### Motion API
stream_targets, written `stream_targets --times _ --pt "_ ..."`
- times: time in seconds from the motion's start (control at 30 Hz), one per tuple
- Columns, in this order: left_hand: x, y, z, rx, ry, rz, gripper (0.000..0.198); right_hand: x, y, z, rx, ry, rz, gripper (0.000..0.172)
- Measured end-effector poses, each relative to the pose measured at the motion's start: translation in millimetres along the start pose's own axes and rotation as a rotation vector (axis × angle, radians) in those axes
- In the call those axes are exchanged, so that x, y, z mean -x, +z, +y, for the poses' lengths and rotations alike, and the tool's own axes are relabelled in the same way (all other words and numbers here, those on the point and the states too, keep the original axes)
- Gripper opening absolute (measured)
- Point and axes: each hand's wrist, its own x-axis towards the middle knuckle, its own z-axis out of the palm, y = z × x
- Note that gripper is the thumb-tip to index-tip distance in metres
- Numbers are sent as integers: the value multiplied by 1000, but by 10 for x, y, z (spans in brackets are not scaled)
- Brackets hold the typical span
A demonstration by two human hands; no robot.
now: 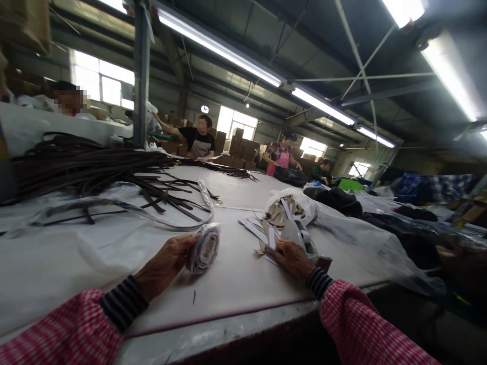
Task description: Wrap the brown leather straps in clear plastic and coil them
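My left hand (pixel 165 263) grips a rolled-up bundle of clear plastic film (pixel 204 248) on the white table (pixel 228 284); a long strip of the film trails away from it to the left. My right hand (pixel 293 259) rests closed on a small pile of grey and beige flat strips (pixel 277 235) that spill out of a clear plastic bag (pixel 292 205). Both arms wear red checked sleeves with striped dark cuffs.
A big heap of dark brown straps (pixel 76 165) lies at the left. Black goods in plastic (pixel 365 213) sit at the right. A steel post (pixel 141 76) stands at the far side. Other people (pixel 198 137) work beyond the table near stacked cartons (pixel 243 149).
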Motion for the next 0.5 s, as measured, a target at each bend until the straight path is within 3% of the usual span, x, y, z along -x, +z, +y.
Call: stream_targets --times 0.17,0.3,0.4,0.5 --pt "-20 -28 -37 42 -7 -6 30 47 47 33 -116 -23 32 22" --pt "-23 -54 -46 58 4 -22 26 81 -82 -90 -171 -56 131 23" --pt "-16 -57 -46 52 -24 -40 30 107 -264 -450 -300 -187 307 22" --pt "-6 -48 -49 37 -60 -48 34 151 -436 -972 -546 -469 459 21"
